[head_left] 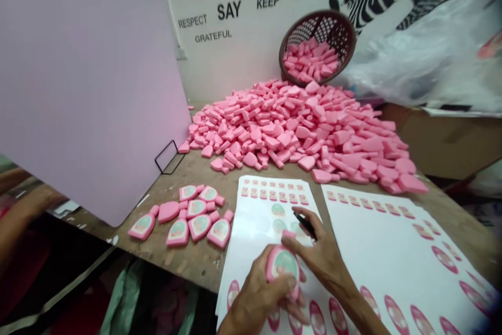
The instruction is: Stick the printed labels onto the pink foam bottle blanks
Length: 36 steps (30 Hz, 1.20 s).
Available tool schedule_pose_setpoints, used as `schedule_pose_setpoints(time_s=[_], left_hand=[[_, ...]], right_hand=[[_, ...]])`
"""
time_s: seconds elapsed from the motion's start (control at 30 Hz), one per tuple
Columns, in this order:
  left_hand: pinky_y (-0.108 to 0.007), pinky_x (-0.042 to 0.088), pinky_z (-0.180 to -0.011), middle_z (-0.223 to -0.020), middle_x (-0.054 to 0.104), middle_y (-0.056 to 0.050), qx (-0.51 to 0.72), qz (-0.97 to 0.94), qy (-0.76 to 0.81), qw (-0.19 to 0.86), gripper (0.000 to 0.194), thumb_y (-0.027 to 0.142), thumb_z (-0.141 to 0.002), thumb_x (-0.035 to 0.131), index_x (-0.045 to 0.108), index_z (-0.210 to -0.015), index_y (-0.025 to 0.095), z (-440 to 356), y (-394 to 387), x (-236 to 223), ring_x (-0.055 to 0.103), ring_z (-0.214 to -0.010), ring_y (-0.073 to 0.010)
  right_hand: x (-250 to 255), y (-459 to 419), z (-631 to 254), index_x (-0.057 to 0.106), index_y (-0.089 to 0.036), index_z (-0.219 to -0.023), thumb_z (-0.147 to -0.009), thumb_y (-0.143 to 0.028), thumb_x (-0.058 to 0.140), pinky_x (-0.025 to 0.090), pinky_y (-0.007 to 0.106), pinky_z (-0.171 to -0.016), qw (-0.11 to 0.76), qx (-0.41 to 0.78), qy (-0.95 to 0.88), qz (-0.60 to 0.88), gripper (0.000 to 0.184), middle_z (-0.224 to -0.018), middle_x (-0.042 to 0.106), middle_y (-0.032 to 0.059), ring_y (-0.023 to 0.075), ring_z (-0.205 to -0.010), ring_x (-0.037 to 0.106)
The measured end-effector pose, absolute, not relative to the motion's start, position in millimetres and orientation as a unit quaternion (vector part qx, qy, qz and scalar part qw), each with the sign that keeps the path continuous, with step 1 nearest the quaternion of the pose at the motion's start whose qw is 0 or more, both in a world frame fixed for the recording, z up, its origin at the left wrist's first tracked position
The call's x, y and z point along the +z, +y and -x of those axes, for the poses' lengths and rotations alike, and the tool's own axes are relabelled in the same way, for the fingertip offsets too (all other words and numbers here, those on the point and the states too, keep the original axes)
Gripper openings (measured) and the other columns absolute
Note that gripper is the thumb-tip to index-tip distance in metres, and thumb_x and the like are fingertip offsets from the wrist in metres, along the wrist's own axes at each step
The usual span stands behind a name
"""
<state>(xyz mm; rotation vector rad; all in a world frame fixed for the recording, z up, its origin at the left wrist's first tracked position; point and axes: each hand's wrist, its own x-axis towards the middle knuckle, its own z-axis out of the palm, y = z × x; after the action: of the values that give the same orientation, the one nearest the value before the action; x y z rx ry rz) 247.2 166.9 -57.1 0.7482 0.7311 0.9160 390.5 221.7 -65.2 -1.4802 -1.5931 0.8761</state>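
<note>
Left hand (259,296): I have it clenched around a pink foam bottle-shaped piece (283,267), label already on its face.
Right hand (319,254): grasping a black pen (305,224), fingers touching the piece's top.
Under the hands: sticker sheets (261,230) on the tabletop (184,267).
Near left: 7 labelled pieces, 1 bare (168,212).
Far: pink foam pile (290,126), tipped basket (317,37).

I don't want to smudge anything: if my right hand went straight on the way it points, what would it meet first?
Probably the oval labels on the sticker sheet ahead of the right hand, though depth is unclear. Beyond the sheet lies the pile of pink pieces.
</note>
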Motion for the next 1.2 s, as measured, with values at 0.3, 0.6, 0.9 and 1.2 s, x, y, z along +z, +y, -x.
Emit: schedule_pose_setpoints(time_s=[0.3,0.6,0.9,1.2], left_hand=[[-0.034,0.051,-0.069,-0.082,0.068,-0.008,0.45,-0.413,0.706,0.357,0.045,0.06,-0.076,0.052,0.061,-0.089,0.019,-161,198,-84,0.063,-0.074,-0.0242],[-0.044,0.046,-0.08,-0.098,0.065,-0.016,0.268,-0.484,0.831,0.049,0.047,0.054,-0.082,0.047,0.058,-0.107,0.016,-104,221,-76,0.059,-0.096,-0.0343],[-0.027,0.048,-0.065,-0.09,0.063,-0.006,0.487,-0.529,0.637,0.278,0.032,0.046,-0.086,0.049,0.06,-0.093,0.017,-181,212,-47,0.058,-0.075,-0.0161],[-0.03,0.05,-0.057,-0.067,0.064,-0.01,0.189,-0.37,0.286,0.864,0.054,0.06,-0.075,0.057,0.063,-0.087,0.008,-219,182,-46,0.064,-0.06,-0.0207]], right_hand=[[-71,344,-479,0.06,-0.017,-0.106,-0.083,-0.038,0.052,0.049,0.042,-0.078,0.288,0.108,-0.654,0.691,0.032,-0.1,0.069,0.0122,0.0281,-0.091,0.065],[-66,422,-523,0.066,-0.011,-0.078,-0.062,-0.039,0.073,0.037,0.028,-0.057,0.143,0.053,-0.691,0.707,0.033,-0.074,0.07,0.0132,0.023,-0.068,0.065],[-28,366,-497,0.066,-0.018,-0.08,-0.069,-0.04,0.071,0.033,0.028,-0.054,0.117,0.071,-0.783,0.607,0.025,-0.071,0.067,0.0072,0.0189,-0.064,0.058],[13,219,-427,0.064,-0.023,-0.089,-0.078,-0.033,0.065,0.04,0.032,-0.081,0.044,0.318,-0.903,0.284,0.015,-0.079,0.064,0.0004,0.0151,-0.076,0.057]])
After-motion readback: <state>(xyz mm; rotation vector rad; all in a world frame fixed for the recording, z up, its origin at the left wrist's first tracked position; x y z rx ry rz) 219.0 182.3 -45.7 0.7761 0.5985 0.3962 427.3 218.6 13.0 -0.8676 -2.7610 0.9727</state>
